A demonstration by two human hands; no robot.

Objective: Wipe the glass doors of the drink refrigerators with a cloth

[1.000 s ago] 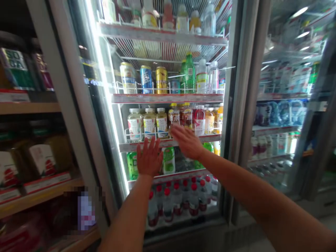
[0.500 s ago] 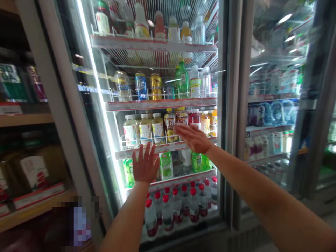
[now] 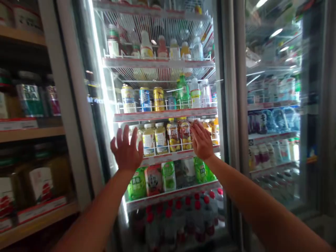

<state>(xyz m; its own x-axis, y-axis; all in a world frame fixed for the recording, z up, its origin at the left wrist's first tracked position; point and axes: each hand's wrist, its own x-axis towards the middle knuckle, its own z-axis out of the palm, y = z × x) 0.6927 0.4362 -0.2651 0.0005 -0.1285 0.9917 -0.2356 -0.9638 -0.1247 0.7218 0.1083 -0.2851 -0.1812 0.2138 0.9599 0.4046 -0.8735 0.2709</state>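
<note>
My left hand [image 3: 127, 151] is raised with fingers spread, open, in front of the lit drinks fridge at the left end of the pale-bottle shelf [image 3: 168, 156]. My right hand [image 3: 201, 140] is open too, fingers stretched out, at the right end of the same shelf beside the yellow-label bottles [image 3: 173, 135]. Neither hand holds anything. Whether the palms touch glass I cannot tell. Below the hands stand green bottles [image 3: 168, 175] and red-capped water bottles [image 3: 189, 217].
Cans [image 3: 145, 99] and a green bottle [image 3: 183, 91] stand on the shelf above. A second fridge with a shut glass door [image 3: 275, 115] is on the right. Wooden shelves [image 3: 31, 133] with boxed goods are on the left. A grey door frame [image 3: 65, 105] runs between.
Both hands have moved apart: the left hand went left and up, the right hand went right. The view has shifted down, showing more of the upper shelves.
</note>
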